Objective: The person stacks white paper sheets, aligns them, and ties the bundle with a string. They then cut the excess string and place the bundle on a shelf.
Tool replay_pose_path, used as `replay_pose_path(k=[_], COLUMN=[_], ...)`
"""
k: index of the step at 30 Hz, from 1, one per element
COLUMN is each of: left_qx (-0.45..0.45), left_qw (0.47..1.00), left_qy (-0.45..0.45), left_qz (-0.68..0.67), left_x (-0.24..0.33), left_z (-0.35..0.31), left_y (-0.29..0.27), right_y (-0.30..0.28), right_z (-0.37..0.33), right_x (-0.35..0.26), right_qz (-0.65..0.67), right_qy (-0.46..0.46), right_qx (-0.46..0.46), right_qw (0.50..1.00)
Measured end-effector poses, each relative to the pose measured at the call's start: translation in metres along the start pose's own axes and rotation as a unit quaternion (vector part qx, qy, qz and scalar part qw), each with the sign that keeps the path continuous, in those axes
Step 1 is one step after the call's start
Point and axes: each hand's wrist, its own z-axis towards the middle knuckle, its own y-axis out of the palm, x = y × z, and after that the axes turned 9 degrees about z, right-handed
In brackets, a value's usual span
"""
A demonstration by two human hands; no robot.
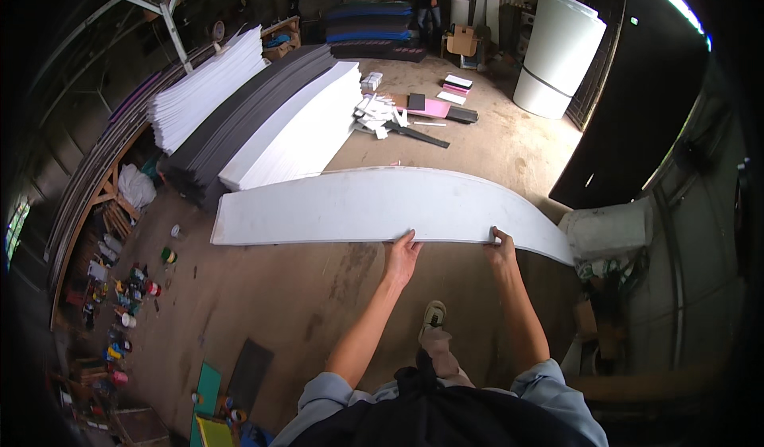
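Note:
A long white foam sheet [342, 208] spans the middle of the view, held up in front of me by its near edge. My left hand [403, 258] grips that edge near the sheet's middle, thumb on top and the other fingers hidden underneath. Farther right, my right hand [501, 248] pinches the same edge in the same way. The sheet's left end lies close to a stack of white sheets [302, 133], overlapping its near end in view; I cannot tell whether they touch. Its right end reaches toward a white wrapped bundle [609, 231].
Beyond the white stack stand a dark grey sheet stack [255, 113] and another white stack [211, 85]. White offcuts [378, 114] lie on the floor. A big white roll [559, 56] stands back right. A person [424, 1] is at the far stacks. Bottles and cans [123, 292] clutter the left.

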Motion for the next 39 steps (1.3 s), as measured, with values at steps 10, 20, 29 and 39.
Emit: replay_pose_path(k=[10,20,29,39], left_qx=[0.069,0.192,0.272,0.259], left_qw=[0.991,0.966,0.942,0.927], left_qy=[-0.003,-0.013,-0.121,-0.215], left_qz=[0.115,0.172,0.154,0.168], left_x=[0.036,0.073,0.013,-0.072], left_z=[0.286,0.53,0.766,1.006], left_y=[0.063,0.004,0.006,-0.024], right_y=[0.179,0.327,0.395,0.418], right_z=[0.196,0.389,0.597,0.855], right_x=[-0.021,0.006,-0.051,-0.112], right_qz=[-0.014,-0.103,-0.198,-0.135], right_qy=[0.075,0.118,0.054,0.092], right_qx=[-0.079,-0.061,-0.027,0.037], right_qw=[0.994,0.986,0.978,0.986])
